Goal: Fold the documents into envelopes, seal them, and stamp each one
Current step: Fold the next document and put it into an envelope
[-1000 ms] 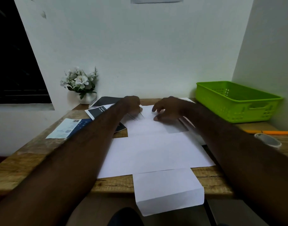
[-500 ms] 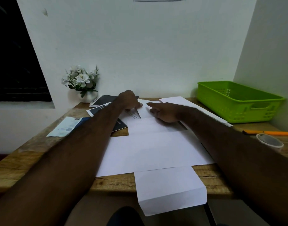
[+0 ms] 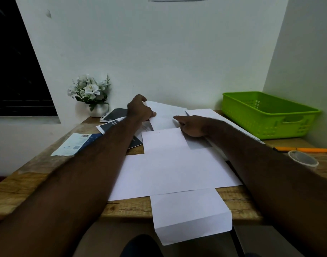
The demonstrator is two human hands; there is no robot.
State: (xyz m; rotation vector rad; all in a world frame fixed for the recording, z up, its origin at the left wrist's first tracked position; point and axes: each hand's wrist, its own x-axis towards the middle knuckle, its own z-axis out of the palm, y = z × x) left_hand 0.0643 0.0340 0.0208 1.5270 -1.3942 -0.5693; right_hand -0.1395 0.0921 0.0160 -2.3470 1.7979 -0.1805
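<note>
Pinches with the left hand [image 3: 140, 110] the left edge of a white document sheet [image 3: 166, 111] at the far middle of the wooden table [image 3: 29, 175], fingers curled over that edge, thumb on top, holding the sheet's far part up off the surface. Pins the same sheet with the right hand [image 3: 193, 127], index finger stretched leftward and pressed flat on the paper, remaining fingers tucked under and grasping nothing visible. Reads as the start of a fold. Risks a crooked crease by bringing the raised edge over out of line with the opposite edge; anchors the paper by one fingertip only, enough to allow pivoting under a sideways pull. Risks a wrinkle or small tear at the pinch by tugging hard against that anchor. Could drag along the cross-shaped envelope blank [image 3: 173, 164] lying flat just nearer than both hands and close against the right one. Leaves that blank's near flap [image 3: 190, 214] hanging past the near table edge, ready to slide to the floor at a nudge from either forearm. Could sweep the dark booklet [image 3: 110, 126] and the blue-and-white leaflet [image 3: 77, 143] below the left forearm, or knock the orange pen [image 3: 307, 150] and the clear round item [image 3: 303, 158] beside it, possibly a tape roll, at the right. Shows no stamp anywhere; leaves sealing and stamping undone.
</note>
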